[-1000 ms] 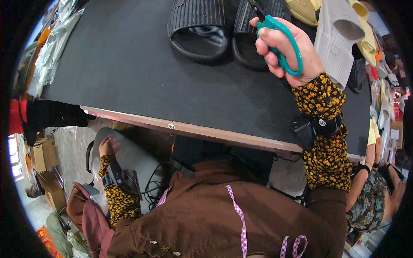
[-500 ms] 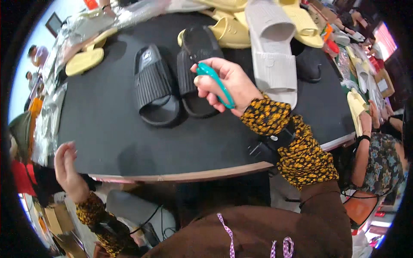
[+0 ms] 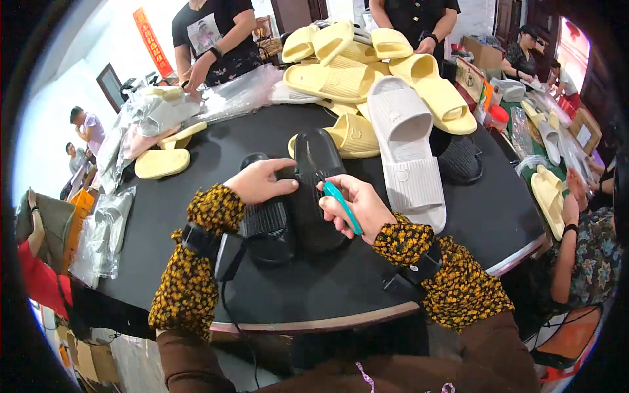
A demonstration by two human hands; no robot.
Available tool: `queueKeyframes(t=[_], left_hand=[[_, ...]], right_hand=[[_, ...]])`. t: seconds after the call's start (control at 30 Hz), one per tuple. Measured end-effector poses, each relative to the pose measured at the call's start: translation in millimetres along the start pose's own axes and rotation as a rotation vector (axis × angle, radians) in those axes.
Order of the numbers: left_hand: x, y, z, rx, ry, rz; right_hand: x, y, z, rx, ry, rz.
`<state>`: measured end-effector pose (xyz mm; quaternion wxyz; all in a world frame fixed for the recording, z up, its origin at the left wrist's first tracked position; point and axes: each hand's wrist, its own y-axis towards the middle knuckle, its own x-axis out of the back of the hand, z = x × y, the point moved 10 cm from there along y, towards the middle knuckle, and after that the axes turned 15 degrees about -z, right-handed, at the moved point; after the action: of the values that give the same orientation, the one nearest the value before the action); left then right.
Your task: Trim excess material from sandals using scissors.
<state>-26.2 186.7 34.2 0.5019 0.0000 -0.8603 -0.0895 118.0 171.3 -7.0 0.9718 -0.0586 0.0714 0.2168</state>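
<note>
Two black slide slippers lie side by side in front of me, toes away. My left hand [image 3: 264, 181] reaches across the left black slipper [image 3: 268, 229] and covers part of it. Its thumb and forefinger are spread, with their tips at the edge of the right black slipper [image 3: 318, 226]; whether they press on it I cannot tell. My right hand [image 3: 367, 208] is closed around teal-handled thread snips [image 3: 343, 208]. The small dark tip of the snips is at the strap of the right slipper.
A large grey slipper [image 3: 414, 170] lies to the right, with another black slipper [image 3: 462, 160] behind it. Yellow slippers [image 3: 341, 78] are heaped at the back of the black table [image 3: 373, 281]. Bagged slippers [image 3: 108, 223] line the left edge. Several people stand or sit around.
My left hand has come up from beside the table's front edge to the black slippers. My right hand still holds the snips over the right slipper. The view has tilted up.
</note>
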Motion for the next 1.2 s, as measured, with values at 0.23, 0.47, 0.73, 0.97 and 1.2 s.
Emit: queueKeyframes(t=[0.23, 0.47, 0.73, 0.97, 1.2], left_hand=[[-28.4, 6.2, -3.9, 0.02, -0.282, 0.287], [27.3, -24.9, 52.8, 0.373, -0.836, -0.239], [59.5, -58.6, 7.6, 0.232, -1.294, -0.575], [64.1, -83.8, 24.6, 0.207, -1.216, -0.812], [76.4, -100.1, 12.1, 0.127, -0.921, -1.036]], right_hand=[[4.5, 6.6, 0.2, 0.006, 0.096, -0.01], [6.1, 3.3, 20.4, 0.094, 0.16, -0.033], [8.1, -7.3, 37.4, 0.316, -0.016, -0.068], [-8.3, -17.7, 43.6, 0.548, -0.512, -0.113], [-10.7, -13.7, 35.0, 0.524, -0.634, -0.067]])
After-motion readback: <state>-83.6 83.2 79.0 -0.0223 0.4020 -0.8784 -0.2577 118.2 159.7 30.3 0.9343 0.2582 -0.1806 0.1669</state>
